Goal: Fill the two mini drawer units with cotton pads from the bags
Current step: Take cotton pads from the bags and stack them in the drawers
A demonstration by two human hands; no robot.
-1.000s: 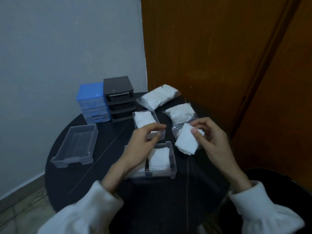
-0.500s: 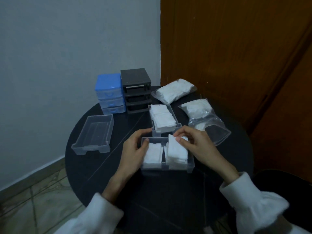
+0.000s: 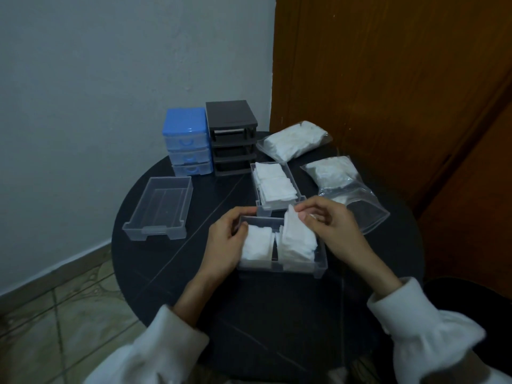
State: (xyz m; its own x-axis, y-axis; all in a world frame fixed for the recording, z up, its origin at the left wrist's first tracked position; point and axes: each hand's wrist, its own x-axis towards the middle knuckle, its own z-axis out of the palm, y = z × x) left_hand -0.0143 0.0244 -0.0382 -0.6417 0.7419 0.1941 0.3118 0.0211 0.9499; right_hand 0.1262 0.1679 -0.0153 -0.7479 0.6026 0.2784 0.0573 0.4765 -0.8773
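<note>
A stack of cotton pads [image 3: 297, 239] is pinched by the right hand [image 3: 329, 225] inside a clear drawer [image 3: 279, 268], whose edge is gripped by the left hand [image 3: 225, 239].

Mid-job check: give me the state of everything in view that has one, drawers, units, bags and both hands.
Near drawer: out on the table, pads in both halves.
Far drawer: out, filled with pads.
Empty drawer: out, nothing inside.
Blue unit: three drawers in.
Black unit: slots empty.
Far bag: full; seal unclear.
Near bag: mouth open, partly emptied.
Left hand: holds the near drawer's left side.
Right hand: pinches the right pad stack.
</note>
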